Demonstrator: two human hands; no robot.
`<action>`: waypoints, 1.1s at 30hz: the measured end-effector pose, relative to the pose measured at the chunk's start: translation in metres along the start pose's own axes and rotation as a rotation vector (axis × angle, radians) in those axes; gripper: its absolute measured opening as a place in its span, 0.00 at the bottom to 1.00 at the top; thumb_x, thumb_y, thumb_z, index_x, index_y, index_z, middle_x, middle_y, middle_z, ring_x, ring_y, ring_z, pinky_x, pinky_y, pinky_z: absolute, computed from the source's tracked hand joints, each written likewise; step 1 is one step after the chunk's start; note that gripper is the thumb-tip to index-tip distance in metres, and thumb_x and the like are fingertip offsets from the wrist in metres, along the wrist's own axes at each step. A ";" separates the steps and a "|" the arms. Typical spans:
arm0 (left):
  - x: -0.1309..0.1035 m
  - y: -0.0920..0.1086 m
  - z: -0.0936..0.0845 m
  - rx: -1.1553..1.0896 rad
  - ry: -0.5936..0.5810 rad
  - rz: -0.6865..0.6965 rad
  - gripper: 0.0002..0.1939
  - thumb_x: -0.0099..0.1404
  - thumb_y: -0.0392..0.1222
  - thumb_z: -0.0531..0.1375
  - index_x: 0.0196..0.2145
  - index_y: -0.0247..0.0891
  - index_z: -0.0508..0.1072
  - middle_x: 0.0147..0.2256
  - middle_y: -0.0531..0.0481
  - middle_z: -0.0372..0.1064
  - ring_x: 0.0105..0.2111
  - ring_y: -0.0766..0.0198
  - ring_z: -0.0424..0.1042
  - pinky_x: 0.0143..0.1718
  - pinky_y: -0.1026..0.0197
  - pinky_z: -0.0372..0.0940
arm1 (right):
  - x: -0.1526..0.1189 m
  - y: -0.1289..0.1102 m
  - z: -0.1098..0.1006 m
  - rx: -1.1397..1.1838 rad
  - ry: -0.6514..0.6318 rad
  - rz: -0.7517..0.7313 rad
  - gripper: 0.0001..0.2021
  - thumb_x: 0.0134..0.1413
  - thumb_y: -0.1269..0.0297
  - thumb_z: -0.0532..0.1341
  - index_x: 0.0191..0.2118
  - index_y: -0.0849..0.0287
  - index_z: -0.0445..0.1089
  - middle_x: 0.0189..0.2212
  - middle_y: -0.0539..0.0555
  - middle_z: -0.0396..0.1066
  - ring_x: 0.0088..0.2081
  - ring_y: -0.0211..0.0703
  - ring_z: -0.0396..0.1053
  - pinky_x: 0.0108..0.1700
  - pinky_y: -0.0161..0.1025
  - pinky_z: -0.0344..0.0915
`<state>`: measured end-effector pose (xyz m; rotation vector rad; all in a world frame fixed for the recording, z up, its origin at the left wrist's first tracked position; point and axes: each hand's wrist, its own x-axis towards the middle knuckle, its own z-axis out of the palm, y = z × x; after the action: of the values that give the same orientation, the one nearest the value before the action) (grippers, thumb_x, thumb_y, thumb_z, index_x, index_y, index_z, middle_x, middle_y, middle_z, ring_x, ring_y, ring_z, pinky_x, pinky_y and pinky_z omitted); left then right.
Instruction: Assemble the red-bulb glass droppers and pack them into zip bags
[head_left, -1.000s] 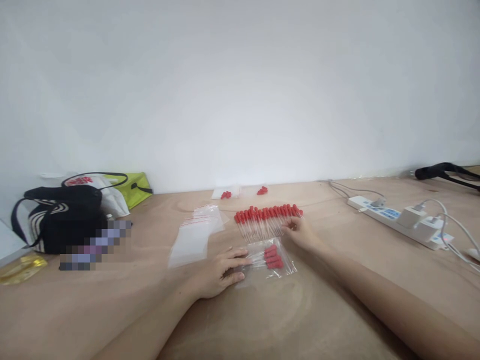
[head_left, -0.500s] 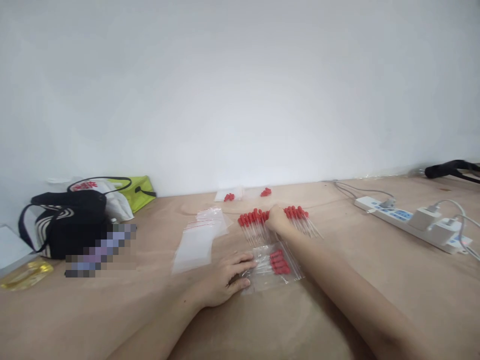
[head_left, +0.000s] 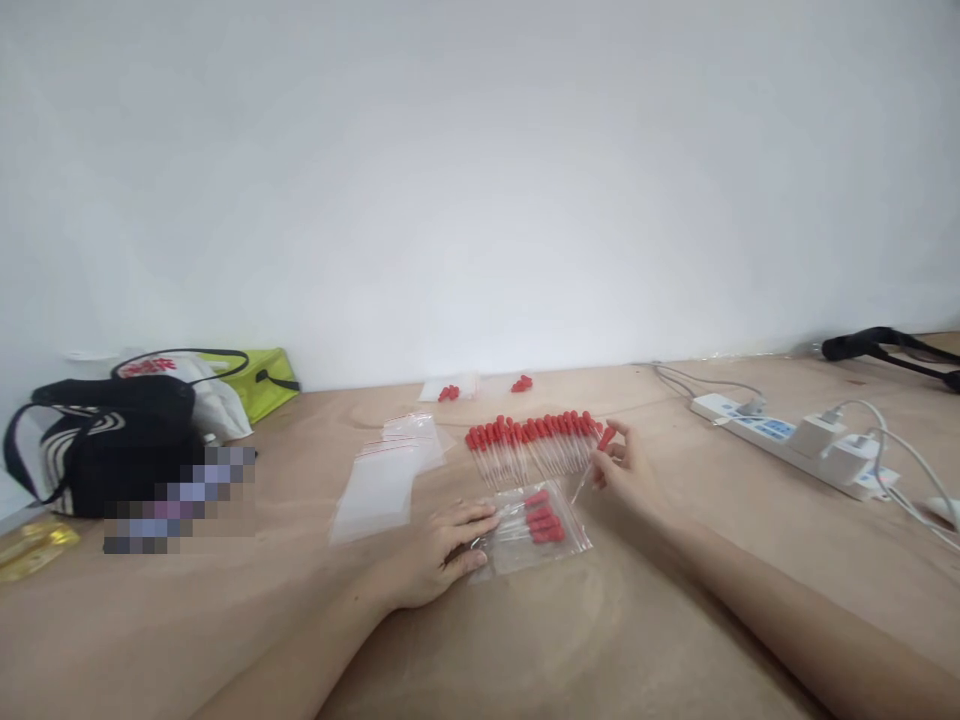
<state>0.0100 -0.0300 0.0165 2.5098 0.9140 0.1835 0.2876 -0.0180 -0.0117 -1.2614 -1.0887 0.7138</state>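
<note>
My right hand (head_left: 622, 470) pinches one dropper (head_left: 604, 438) by its red rubber bulb, its thin clear tube slanting down to the left. Beside it lies a long row of red-bulbed droppers (head_left: 559, 425), tubes toward me. My left hand (head_left: 442, 550) rests with fingers apart on the left end of a clear zip bag (head_left: 506, 560), pressing it to the table. Several droppers (head_left: 544, 518) lie inside that bag, bulbs toward its red-striped end at the right. That end faces my right hand.
Flat zip bags (head_left: 379, 490) lie left of the row. Two small groups of red bulbs (head_left: 448, 393) sit by the wall. A black bag (head_left: 112, 440) and a green bag (head_left: 262, 385) stand at the left. A power strip (head_left: 780, 435) with chargers and cables lies right.
My right hand has moved right from the middle of the dropper row and now holds up one dropper at the row's right end. My left hand stays on the bag.
</note>
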 end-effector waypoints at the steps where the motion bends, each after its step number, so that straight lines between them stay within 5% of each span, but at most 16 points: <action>1: 0.000 0.000 0.000 0.000 0.002 0.000 0.21 0.63 0.41 0.51 0.54 0.45 0.58 0.56 0.50 0.52 0.56 0.58 0.50 0.56 0.50 0.45 | -0.005 0.003 -0.001 0.048 0.013 0.016 0.27 0.41 0.60 0.57 0.48 0.58 0.47 0.17 0.40 0.59 0.16 0.36 0.63 0.20 0.35 0.63; 10: -0.001 -0.005 0.003 0.000 0.025 0.015 0.21 0.63 0.42 0.50 0.54 0.46 0.57 0.56 0.50 0.52 0.56 0.57 0.50 0.55 0.51 0.47 | -0.017 0.013 0.016 0.237 -0.021 0.044 0.27 0.38 0.54 0.61 0.40 0.55 0.45 0.18 0.41 0.62 0.19 0.37 0.66 0.25 0.37 0.67; 20: 0.000 -0.004 0.003 -0.004 0.021 0.002 0.21 0.63 0.41 0.51 0.54 0.45 0.58 0.56 0.49 0.53 0.56 0.57 0.51 0.55 0.51 0.47 | -0.027 0.004 0.012 0.285 -0.040 0.131 0.30 0.31 0.49 0.64 0.38 0.55 0.49 0.18 0.43 0.64 0.21 0.38 0.67 0.28 0.39 0.67; 25: -0.001 -0.002 0.002 -0.016 0.024 0.009 0.22 0.63 0.42 0.51 0.55 0.46 0.55 0.56 0.51 0.52 0.56 0.59 0.50 0.56 0.51 0.46 | -0.030 0.003 0.013 0.205 -0.171 0.134 0.23 0.33 0.47 0.62 0.32 0.57 0.57 0.20 0.46 0.64 0.21 0.37 0.66 0.26 0.37 0.65; 33: -0.002 0.000 0.000 -0.032 0.017 0.007 0.22 0.64 0.42 0.51 0.55 0.48 0.55 0.56 0.53 0.53 0.57 0.59 0.49 0.57 0.50 0.43 | -0.027 0.006 0.007 -0.056 -0.392 0.064 0.15 0.34 0.57 0.63 0.29 0.59 0.62 0.22 0.46 0.62 0.20 0.31 0.59 0.22 0.32 0.58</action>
<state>0.0086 -0.0312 0.0168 2.4856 0.9025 0.2209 0.2722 -0.0386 -0.0241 -1.2370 -1.3973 1.0138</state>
